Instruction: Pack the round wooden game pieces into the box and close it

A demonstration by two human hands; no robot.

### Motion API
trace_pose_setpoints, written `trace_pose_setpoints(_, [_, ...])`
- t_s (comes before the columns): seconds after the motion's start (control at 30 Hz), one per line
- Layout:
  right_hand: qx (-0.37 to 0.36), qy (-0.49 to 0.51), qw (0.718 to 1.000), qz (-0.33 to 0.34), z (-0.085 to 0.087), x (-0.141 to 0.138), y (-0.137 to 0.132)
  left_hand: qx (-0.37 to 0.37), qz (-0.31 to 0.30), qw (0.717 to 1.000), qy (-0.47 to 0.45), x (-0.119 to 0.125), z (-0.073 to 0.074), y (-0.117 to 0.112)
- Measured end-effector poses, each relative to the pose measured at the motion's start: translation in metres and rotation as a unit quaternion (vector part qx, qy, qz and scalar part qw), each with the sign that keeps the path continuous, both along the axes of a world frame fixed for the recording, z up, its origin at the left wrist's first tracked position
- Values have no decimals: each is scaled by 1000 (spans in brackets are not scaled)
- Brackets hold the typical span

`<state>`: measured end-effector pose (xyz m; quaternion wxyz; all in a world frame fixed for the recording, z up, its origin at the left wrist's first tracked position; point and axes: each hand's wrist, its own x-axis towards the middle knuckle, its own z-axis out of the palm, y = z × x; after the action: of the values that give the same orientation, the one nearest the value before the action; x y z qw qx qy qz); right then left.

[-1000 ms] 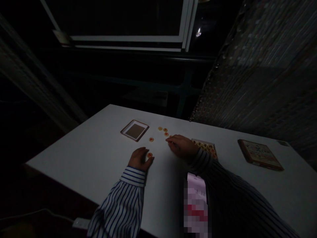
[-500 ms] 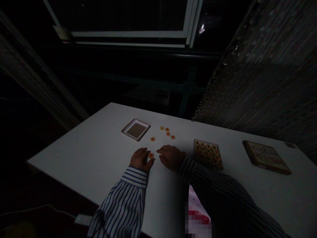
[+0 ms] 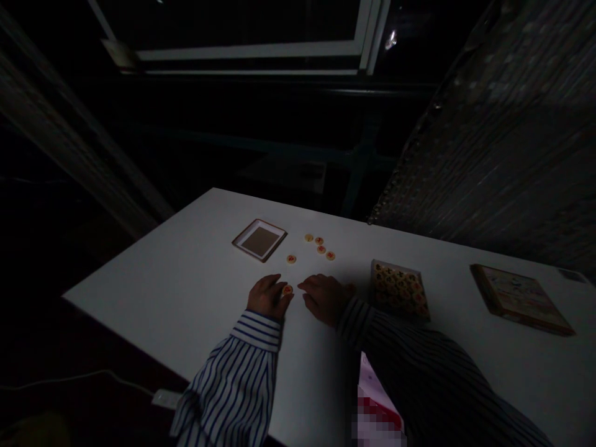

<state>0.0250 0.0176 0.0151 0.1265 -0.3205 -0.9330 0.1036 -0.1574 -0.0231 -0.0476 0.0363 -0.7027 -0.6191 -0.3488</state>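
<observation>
Between the thumb and fingers of my left hand (image 3: 268,298) is a round xiangqi piece (image 3: 287,290) with a red character, low over the white table or resting on it; I cannot tell which. Just to its right is my right hand (image 3: 326,298), its fingers stretched toward the piece with a small gap and nothing visible in them. Beyond the hands lies a single red-marked piece (image 3: 291,259). Several more loose pieces (image 3: 321,249) form a small cluster farther back. To the right of my right hand, an open box (image 3: 423,271) holds rows of pieces.
A shallow tray-like box lid (image 3: 237,242) lies at the back left of the white table (image 3: 153,279). A flat printed box (image 3: 521,298) is at the far right. Near the front edge, a lit screen (image 3: 372,379) shows partly under my right forearm. A beaded curtain (image 3: 503,143) hangs behind.
The camera view has shifted slightly, so the table sits a little differently in the picture. Both hands keep nearly the same place, the left still with the piece.
</observation>
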Motion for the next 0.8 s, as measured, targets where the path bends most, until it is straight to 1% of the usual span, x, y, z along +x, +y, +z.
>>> trace_pose_setpoints(0.13, [1,-3,1000,2,-1,1,1,-4,-7,1000,-21,1,5,-1])
trace_pose_setpoints(0.37, [-4,-9,1000,-3,0,0,0,13,-9,999,-52,3,16,-3])
trace_pose_setpoints(0.63, [-1,-5,1000,2,0,1,2,58,-5,997,-50,11,33,-7])
trace_pose_setpoints(0.8, [-11,-2,1000,-6,0,3,5,72,-4,996,-45,16,39,-8])
